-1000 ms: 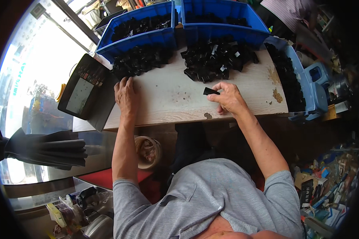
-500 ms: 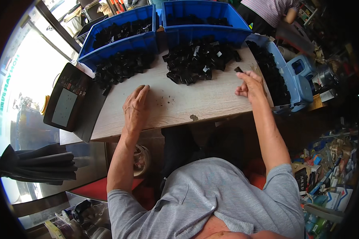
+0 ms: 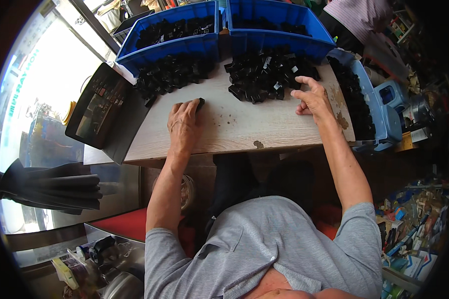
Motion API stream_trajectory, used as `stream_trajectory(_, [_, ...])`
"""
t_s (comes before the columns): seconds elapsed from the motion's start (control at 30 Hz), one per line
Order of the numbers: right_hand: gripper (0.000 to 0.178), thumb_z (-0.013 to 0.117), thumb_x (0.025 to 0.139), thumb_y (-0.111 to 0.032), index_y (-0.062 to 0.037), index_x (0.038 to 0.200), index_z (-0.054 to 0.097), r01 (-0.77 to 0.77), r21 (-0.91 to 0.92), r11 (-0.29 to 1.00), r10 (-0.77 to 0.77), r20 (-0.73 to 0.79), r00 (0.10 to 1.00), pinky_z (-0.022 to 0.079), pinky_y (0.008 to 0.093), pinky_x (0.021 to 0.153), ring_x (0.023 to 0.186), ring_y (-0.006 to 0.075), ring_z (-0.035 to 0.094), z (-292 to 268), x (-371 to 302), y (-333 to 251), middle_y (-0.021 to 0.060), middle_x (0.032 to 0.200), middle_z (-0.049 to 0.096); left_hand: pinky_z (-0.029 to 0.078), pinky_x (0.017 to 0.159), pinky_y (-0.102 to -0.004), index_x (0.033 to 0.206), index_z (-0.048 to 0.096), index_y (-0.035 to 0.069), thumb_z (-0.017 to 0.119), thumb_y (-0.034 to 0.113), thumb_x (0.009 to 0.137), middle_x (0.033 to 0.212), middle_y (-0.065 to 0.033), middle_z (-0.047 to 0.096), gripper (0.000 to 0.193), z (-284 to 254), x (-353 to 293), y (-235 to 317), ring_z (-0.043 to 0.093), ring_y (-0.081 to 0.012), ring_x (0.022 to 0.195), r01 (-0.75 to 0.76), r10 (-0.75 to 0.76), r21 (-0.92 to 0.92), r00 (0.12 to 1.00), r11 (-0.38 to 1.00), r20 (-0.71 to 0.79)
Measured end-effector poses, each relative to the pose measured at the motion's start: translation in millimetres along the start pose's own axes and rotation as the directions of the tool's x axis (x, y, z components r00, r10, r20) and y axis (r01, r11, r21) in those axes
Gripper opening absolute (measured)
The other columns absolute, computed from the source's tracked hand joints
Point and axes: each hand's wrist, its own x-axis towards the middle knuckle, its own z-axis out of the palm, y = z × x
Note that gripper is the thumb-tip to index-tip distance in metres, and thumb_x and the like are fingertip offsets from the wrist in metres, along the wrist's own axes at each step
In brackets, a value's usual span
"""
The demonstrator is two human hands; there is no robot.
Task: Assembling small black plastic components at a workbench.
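My left hand (image 3: 183, 122) rests over the left middle of the light wood tabletop (image 3: 244, 130). A small black plastic piece (image 3: 200, 103) shows at its fingertips, partly hidden by the fingers. My right hand (image 3: 312, 101) is at the right edge of a heap of black plastic pieces (image 3: 257, 74), thumb and forefinger spread apart with nothing seen between them. The forefinger reaches over the heap's edge; whether it touches a piece I cannot tell. Another heap of similar pieces (image 3: 172, 74) lies farther left.
Two blue bins (image 3: 279, 41) with black pieces stand behind the heaps. A lighter blue crate (image 3: 366, 89) of black pieces is beyond the table's right edge. A dark-framed screen device (image 3: 97, 107) leans at the left. Another person in a striped top (image 3: 359, 15) is at the far right.
A black piece now shows at my left fingertips. My right hand, which held a small black piece, has let it go and spread its fingers by the heap. The whole view has shifted slightly.
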Motion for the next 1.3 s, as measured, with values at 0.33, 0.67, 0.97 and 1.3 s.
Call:
stream_trajectory(0.33, [0.05,0.076,0.084,-0.011,-0.0089,0.132,0.063,0.067,-0.18,0.981,-0.061,0.043,0.997,0.054,0.0302,0.044,0.051,0.0105,0.055,23.8,21.7,0.8,0.0065,0.077,0.065,0.052,0.08,-0.0422,0.116,0.073,0.013,0.072,0.01,0.087,0.095,-0.0106,0.07,0.029,-5.1,0.8,10.6,0.064,-0.0313,0.09,-0.007,0.007,0.034,1.0,0.999,0.015])
stream_trajectory(0.67, [0.04,0.082,0.083,-0.018,-0.0003,0.114,0.063,0.039,-0.177,0.983,-0.036,0.021,0.999,0.054,0.0291,0.044,0.05,0.011,0.057,17.3,19.0,7.7,0.0039,0.07,0.06,0.054,0.069,-0.0451,0.11,0.07,0.014,0.07,0.014,0.087,0.084,-0.0151,0.064,0.022,-14.4,8.8,32.8,0.066,-0.0322,0.078,-0.106,0.096,0.02,0.959,0.994,0.268])
stream_trajectory(0.97, [0.039,0.082,0.084,-0.024,-0.0034,0.109,0.061,-0.091,0.213,0.973,0.083,0.046,0.996,0.057,0.0316,0.046,0.047,0.0137,0.06,-2.8,-12.6,25.6,0.0008,0.057,0.054,0.054,0.08,-0.0464,0.113,0.07,0.007,0.068,0.013,0.089,0.091,-0.0168,0.068,0.025,-17.4,21.3,31.5,0.068,-0.0369,0.089,-0.118,0.163,-0.138,0.905,0.983,0.393])
stream_trajectory(1.3, [0.039,0.082,0.084,-0.023,-0.004,0.109,0.057,-0.151,0.35,0.924,0.085,0.196,0.977,0.059,0.0364,0.047,0.045,0.0148,0.06,26.6,-39.5,28.0,0.0009,0.056,0.054,0.055,0.087,-0.0396,0.121,0.069,0.004,0.074,0.01,0.088,0.109,-0.0147,0.073,0.034,15.8,3.7,39.4,0.068,-0.0356,0.096,-0.01,0.051,-0.296,0.99,0.955,0.131])
